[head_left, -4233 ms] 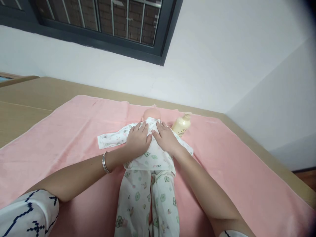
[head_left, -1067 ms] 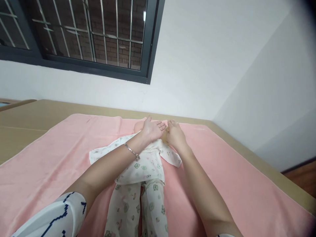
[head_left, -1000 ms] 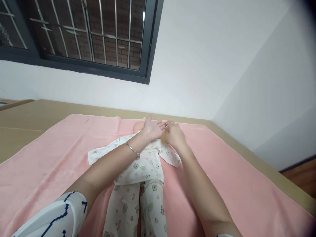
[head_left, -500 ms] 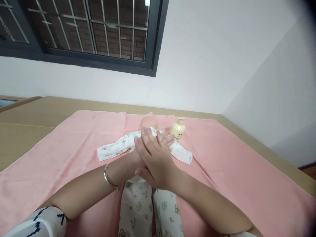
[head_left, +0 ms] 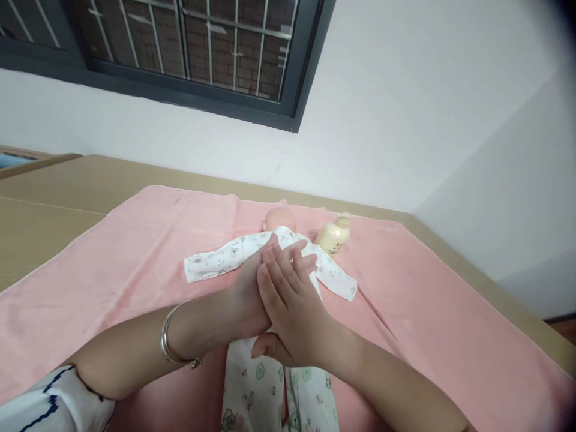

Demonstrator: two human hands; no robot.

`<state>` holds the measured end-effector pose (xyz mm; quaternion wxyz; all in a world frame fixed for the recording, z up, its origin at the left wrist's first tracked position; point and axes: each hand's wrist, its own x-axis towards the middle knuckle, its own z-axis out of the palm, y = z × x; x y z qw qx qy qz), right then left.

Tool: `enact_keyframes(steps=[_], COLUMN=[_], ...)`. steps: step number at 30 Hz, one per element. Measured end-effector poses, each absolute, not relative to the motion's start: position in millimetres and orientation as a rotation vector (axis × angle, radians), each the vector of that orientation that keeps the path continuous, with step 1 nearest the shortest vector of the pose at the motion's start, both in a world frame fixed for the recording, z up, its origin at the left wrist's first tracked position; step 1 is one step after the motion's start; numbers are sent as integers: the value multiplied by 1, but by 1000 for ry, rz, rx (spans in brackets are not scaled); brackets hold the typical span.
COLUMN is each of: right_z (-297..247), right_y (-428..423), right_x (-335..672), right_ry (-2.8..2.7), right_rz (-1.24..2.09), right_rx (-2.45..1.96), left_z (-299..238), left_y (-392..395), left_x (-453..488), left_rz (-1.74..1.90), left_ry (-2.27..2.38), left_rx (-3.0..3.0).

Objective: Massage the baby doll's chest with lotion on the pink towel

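My left hand, with a silver bangle at the wrist, lies palm up beneath my right hand. Palm presses on palm, and the fingers of both hands are stretched out. Neither hand shows an object in it; the space between the palms is hidden. Under and beyond them a baby doll lies on its back, dressed in a white printed long-sleeved top and matching trousers. My hands cover much of its trunk. Near its head stands a pale yellow pump bottle, slightly tilted in view.
A pink cloth is spread over a wooden table. A white wall rises behind the far edge, with a dark-framed barred window at upper left.
My right hand has slid down and slightly right across my left palm, and my left forearm has shifted left. The view has tilted a little; doll and bottle stay put.
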<state>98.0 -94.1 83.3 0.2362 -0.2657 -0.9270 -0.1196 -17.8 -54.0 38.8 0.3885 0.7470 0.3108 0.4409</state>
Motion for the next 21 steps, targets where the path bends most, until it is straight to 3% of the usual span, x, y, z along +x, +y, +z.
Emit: enact_keyframes(steps=[3, 7, 10, 16, 21], right_z=[78, 65, 52, 49, 48], right_y=[-82, -54, -31, 3, 4], right_x=[99, 106, 110, 129, 137], right_ry=[-2553, -2510, -2423, -2496, -2344], right_rz=[-320, -230, -145, 162, 148], right_rx=[-754, -818, -991, -1151, -1528], left_z=[75, 90, 68, 9, -4], left_y=[-39, -17, -4, 5, 3], left_x=[-35, -39, -27, -8, -10], left_rz=[1077, 1354, 1548, 1436, 1500], left_ry=[660, 745, 954, 1101, 1158], left_rx=[1534, 1433, 1455, 1654, 1695])
